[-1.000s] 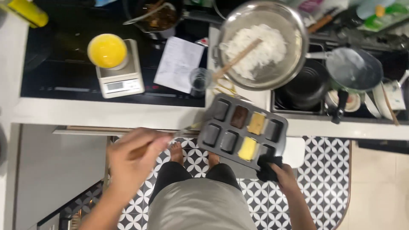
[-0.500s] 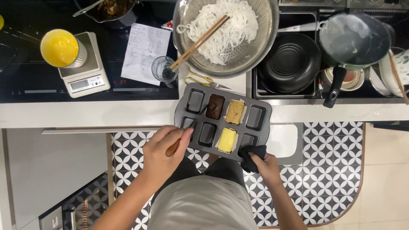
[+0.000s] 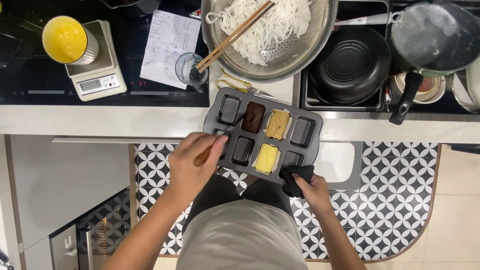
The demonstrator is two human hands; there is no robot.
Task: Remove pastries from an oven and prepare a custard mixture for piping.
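Pan (image 3: 262, 135) and hands had come closer to the table (image 3: 100, 121) than they were a second before: the dark eight-cup loaf pan, which had hung out over the patterned floor (image 3: 395, 200), now lay with its far edge on the pale table front, just below the metal colander of white noodles (image 3: 270, 35). The right hand (image 3: 312, 187) gripped the pan's near right corner through a black cloth (image 3: 296, 176), fingers pressed together on the fabric. The left hand (image 3: 192, 162), which had been hovering apart from the pan at its left, now reached over the pan's left edge, its grip pinching a thin wooden-handled tool (image 3: 212, 147) whose dark tip pointed toward the brown loaf (image 3: 253, 117) in the far row (whether the tip touched the loaf could not be told). Beside the brown loaf sat a tan one (image 3: 277, 124), and a pale yellow one (image 3: 266, 158) filled a cup in the near row; the other cups looked empty. By my reading, the shift meant the pan was now steadied and the tool brought to bear on the loaves. Chopsticks (image 3: 235, 35) rested across the colander, and a yellow cup (image 3: 65, 39) stood on the kitchen scale (image 3: 97, 80) at the far left.
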